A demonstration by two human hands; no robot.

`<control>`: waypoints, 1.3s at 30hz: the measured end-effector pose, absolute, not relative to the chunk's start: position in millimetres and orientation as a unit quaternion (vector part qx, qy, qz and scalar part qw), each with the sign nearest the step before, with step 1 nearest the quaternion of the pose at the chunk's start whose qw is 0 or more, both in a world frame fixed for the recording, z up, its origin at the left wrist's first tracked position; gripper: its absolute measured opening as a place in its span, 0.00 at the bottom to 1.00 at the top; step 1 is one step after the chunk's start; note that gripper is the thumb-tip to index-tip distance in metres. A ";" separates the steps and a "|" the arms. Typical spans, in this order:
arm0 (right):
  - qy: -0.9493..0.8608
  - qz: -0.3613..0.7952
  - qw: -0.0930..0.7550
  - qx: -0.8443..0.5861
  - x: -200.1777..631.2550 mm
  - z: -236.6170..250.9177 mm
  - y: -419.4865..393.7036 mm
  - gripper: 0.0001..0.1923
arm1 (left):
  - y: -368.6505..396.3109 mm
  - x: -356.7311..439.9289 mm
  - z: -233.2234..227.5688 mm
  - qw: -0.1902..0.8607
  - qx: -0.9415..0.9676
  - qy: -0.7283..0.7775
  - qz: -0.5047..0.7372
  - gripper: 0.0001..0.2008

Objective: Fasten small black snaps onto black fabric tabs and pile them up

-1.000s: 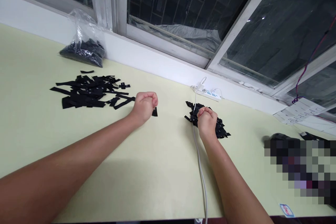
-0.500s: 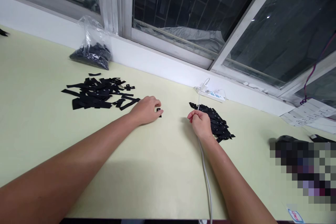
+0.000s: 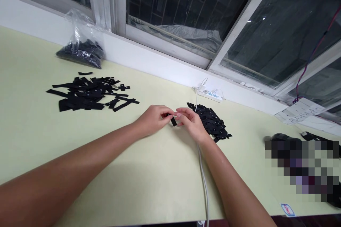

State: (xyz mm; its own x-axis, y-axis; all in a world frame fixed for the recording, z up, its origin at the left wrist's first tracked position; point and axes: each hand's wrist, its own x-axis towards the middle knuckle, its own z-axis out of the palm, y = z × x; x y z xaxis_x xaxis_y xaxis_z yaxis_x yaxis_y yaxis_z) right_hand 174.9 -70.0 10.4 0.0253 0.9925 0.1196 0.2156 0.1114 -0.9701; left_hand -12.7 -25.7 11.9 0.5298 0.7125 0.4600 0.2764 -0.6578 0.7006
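Note:
A short black fabric strip [image 3: 173, 121] is between my two hands, above the middle of the table. My left hand [image 3: 153, 120] pinches it with thumb and fingers. My right hand [image 3: 192, 124] meets it from the other side, fingertips closed at the strip's upper end; the exact grip is partly hidden. To the left lies a loose pile of black strips [image 3: 87, 94], several with small light marks. A tighter heap of black strips [image 3: 211, 120] lies just beyond my right hand, partly behind it.
A clear plastic bag [image 3: 81, 49] with black pieces leans by the window ledge. A white power strip [image 3: 209, 94] sits at the back; its white cable [image 3: 204, 173] runs under my right wrist to the front edge. Dark items and a small label card [image 3: 287, 210] are at the right.
My left hand has moved right with the black strip, and my right hand has come left to meet it. The view has shifted slightly to the right.

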 end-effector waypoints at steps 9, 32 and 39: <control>-0.559 0.526 0.428 -0.477 178.7 12.7 -74.1 0.21 | -32.7 -9.2 13.1 0.314 0.823 0.272 0.387 0.10; -0.528 0.557 0.448 -0.458 173.9 17.2 -75.2 0.18 | -27.1 -4.5 9.3 0.554 0.683 0.252 0.404 0.09; -0.486 0.574 0.435 -0.495 175.7 17.5 -77.1 0.18 | -26.6 -4.6 7.6 0.480 0.714 0.278 0.427 0.09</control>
